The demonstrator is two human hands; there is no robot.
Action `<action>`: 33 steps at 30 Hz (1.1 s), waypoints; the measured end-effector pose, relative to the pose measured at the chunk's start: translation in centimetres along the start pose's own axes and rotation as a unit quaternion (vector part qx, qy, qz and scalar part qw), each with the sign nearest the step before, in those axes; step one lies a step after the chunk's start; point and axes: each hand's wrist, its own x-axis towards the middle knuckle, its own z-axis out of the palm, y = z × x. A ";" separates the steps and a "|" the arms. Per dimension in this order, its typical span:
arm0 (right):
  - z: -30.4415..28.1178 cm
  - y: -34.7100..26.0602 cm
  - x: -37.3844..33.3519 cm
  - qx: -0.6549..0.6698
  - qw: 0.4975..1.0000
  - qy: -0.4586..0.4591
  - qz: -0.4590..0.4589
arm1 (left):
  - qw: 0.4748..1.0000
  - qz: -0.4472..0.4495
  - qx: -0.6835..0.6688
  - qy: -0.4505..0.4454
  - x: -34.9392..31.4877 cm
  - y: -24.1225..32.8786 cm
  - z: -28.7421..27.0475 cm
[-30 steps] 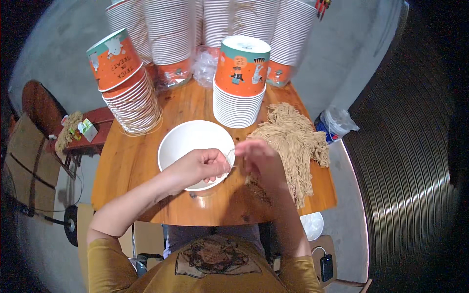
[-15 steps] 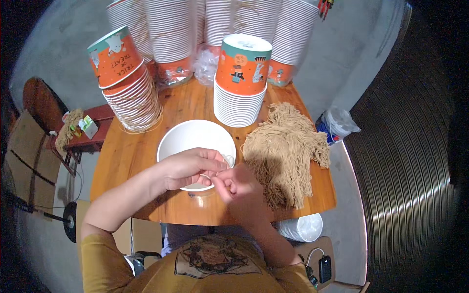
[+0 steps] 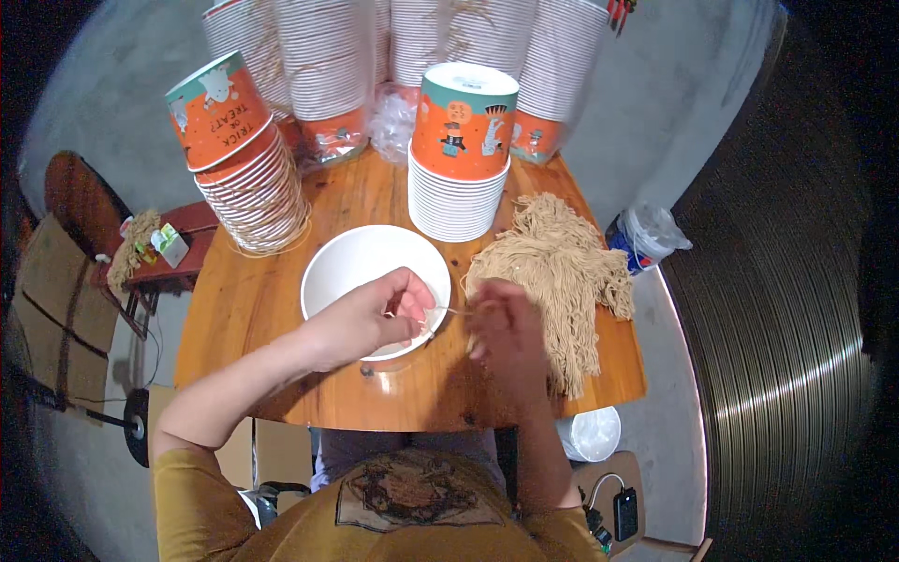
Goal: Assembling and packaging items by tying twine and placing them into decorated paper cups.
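In the head view, at frame centre, our left hand [image 3: 375,318] and right hand [image 3: 506,328] pinch a thin beige string [image 3: 448,310] taut between their fingers, over the white bowl's [image 3: 356,258] right rim, beside the string pile [image 3: 562,272] on the surface [image 3: 253,309].

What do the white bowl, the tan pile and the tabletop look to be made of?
White bowl: likely coated paper, matte, thin rolled rim. Tan pile: looks like string or twine, loose fibrous strands. Tabletop: wood, glossy varnish, visible grain.
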 end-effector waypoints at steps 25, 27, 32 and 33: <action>0.1 -2.1 -0.2 -0.196 0.969 -0.145 -0.046 | 0.999 -0.002 -0.014 0.046 -0.1 -0.4 -0.8; -0.1 -2.3 -0.1 -0.194 0.966 -0.161 -0.052 | 0.998 -0.015 -0.040 0.040 0.1 -0.4 -0.9; -0.2 -2.0 -0.3 -0.230 0.958 -0.148 -0.089 | 0.994 -0.033 -0.087 0.059 0.0 -0.4 -1.2; -0.2 -2.0 -0.4 -0.235 0.956 -0.144 -0.097 | 0.994 -0.033 -0.086 0.058 0.0 -0.4 -1.2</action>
